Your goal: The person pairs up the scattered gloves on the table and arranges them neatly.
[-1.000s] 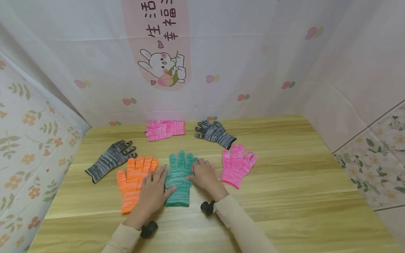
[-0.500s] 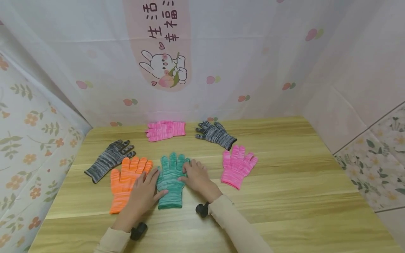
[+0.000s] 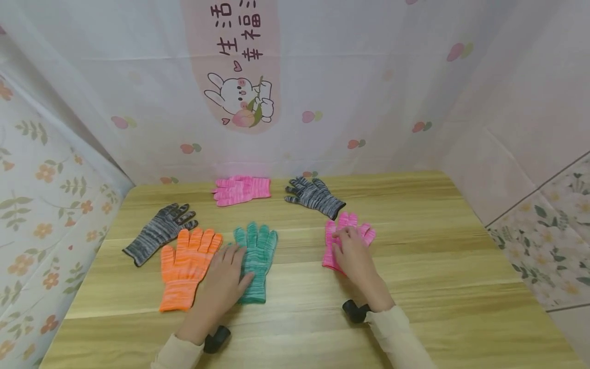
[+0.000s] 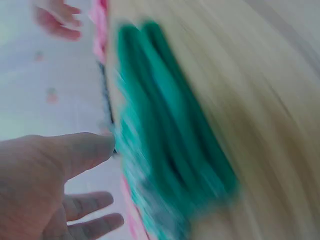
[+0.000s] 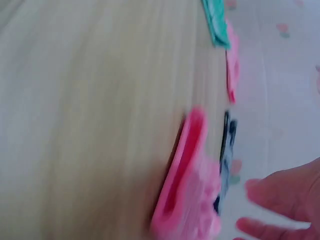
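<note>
I had the left hand (image 3: pixel 225 275), fingers relaxed, over the green glove (image 3: pixel 259 259), left of the table's (image 3: pixel 451 287) middle. The right hand (image 3: pixel 358 259), loosely spread, hovered over the right-hand pink glove (image 3: pixel 329 254).

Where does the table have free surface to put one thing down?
A large bare patch of the table lies right of the near pink glove; a smaller one lies between that glove and the green glove. The left is crowded: green glove, orange glove and left grey glove lie close together.
</note>
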A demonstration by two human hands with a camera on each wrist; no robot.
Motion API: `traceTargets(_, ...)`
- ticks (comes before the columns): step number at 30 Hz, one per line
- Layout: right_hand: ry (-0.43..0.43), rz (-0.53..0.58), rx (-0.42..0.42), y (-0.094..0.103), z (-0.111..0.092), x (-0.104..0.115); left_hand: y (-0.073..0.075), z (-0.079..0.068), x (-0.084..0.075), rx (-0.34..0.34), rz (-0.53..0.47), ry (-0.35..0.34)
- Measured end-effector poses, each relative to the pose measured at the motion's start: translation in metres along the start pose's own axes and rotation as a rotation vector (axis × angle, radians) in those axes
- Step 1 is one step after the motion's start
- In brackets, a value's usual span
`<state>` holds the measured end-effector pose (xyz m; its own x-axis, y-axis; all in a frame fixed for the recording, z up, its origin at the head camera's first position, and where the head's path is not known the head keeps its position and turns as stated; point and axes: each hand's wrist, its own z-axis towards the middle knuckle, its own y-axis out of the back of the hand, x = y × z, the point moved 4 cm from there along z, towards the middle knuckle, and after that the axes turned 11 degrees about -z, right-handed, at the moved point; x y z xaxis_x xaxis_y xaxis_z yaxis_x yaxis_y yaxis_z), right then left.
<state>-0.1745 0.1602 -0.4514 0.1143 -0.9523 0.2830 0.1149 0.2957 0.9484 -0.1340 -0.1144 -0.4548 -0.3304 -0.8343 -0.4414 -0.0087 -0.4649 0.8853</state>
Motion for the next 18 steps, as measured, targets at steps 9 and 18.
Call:
traceTargets(9,-0.001,-0.041,0.020,-0.005,-0.020,-0.023,-0.029,0.008,-0.059,0.134,-0.162,-0.132)
traceTargets(18,0.142,0.013,0.085,-0.019,-0.037,0.004,-0.055,0.009,-0.078,0.222,-0.214,-0.119)
